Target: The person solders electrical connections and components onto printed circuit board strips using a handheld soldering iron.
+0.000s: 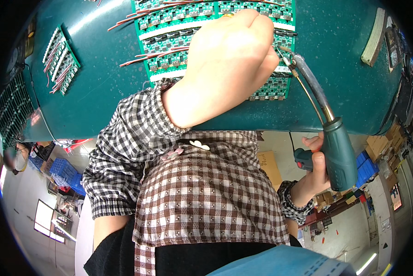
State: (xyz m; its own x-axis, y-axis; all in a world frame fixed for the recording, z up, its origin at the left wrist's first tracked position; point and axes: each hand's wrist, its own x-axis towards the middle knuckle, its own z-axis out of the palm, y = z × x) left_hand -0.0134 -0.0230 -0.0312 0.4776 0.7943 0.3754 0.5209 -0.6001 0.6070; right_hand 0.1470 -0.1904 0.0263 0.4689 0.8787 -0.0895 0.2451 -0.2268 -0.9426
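A green circuit board panel point(280, 87) with rows of small components lies at the table's near middle. Thin red and white wires point(146, 57) lie across it and stick out past its left edge. My left hand point(229, 60) is closed, back up, over the panel; its fingertips and anything pinched in them are hidden. In my right hand point(316, 177), the fingers wrap round the dark green handle of a soldering gun point(340, 154) with a trigger and a thin feed tube. Its tip points up and left to the panel's right side, close to my left fingers.
At the left on the green table point(100, 92) is a smaller circuit board point(61, 62) with wires across it. A dark grid-like stack point(13, 108) sits at the far left edge. A pale curved strip point(374, 37) lies at the right. Blue crates point(63, 170) stand beyond the table.
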